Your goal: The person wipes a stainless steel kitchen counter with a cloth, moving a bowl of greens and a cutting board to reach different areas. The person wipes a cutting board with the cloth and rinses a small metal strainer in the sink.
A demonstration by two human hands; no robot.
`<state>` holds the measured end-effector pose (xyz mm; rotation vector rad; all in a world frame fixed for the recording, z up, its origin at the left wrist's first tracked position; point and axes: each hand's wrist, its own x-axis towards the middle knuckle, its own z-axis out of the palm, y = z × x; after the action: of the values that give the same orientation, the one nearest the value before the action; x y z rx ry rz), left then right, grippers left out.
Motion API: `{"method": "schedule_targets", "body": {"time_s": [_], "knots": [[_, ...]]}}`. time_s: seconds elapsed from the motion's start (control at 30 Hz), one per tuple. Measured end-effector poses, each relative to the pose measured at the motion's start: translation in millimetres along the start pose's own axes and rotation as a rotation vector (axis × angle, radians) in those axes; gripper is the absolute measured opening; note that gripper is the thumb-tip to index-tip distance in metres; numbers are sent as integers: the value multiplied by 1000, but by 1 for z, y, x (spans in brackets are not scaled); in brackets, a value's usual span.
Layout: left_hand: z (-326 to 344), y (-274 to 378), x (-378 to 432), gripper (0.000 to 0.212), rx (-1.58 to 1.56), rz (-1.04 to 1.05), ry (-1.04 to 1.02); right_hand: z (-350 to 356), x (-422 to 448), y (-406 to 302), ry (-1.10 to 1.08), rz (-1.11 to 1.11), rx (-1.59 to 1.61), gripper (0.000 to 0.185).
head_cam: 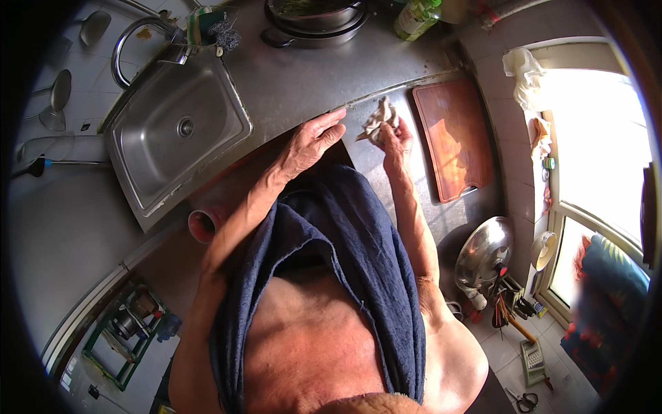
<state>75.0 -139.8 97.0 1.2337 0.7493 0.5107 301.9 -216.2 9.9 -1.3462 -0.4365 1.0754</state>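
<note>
My right hand [397, 137] grips a crumpled pale cloth [381, 121] against the steel countertop [362, 103]. To its left, my left hand [315, 139] is held over the counter's front edge with its fingers extended and nothing in it. A reddish-brown wooden cutting board [457, 139] lies on the counter to the right of the cloth. The stainless steel sink [178, 129] is to the left of my left hand, with a curved chrome faucet [121, 52] at its back corner. A dark blue cloth [357, 217] hangs over my shoulders and chest.
Stacked metal pans [315, 26] and a green-capped bottle [418, 19] stand at the back. A steel wool scrubber [225, 35] sits behind the sink. At right are a large metal lid [484, 253], a grater [532, 359], scissors [523, 401] and a bright window [595, 134].
</note>
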Motion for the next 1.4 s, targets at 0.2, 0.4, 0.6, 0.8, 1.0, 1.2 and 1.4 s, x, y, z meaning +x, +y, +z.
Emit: {"method": "schedule_targets", "body": {"time_s": [0.2, 0.4, 0.6, 0.8, 1.0, 1.2, 1.4], "knots": [[-51, -8, -41, 48, -215, -141, 174, -89, 116, 45, 257, -265, -926, 33], [-85, -61, -118, 45, -307, -266, 423, 6, 118, 50, 73, -269, -1023, 32], [-90, -64, -150, 43, -397, -278, 596, 46, 146, 15, -183, -476, -1250, 33], [-90, -63, -153, 43, -379, -294, 620, 74, 231, 15, -366, -705, -1519, 36], [-83, -72, -149, 43, -361, -280, 585, 49, 211, 39, -720, -971, -1494, 48], [-91, -89, -136, 42, -374, -314, 576, 16, 135, 8, -838, -916, -1474, 41], [-89, -98, -116, 41, -317, -349, 463, -27, 153, -6, -163, -672, -1374, 36]]}}
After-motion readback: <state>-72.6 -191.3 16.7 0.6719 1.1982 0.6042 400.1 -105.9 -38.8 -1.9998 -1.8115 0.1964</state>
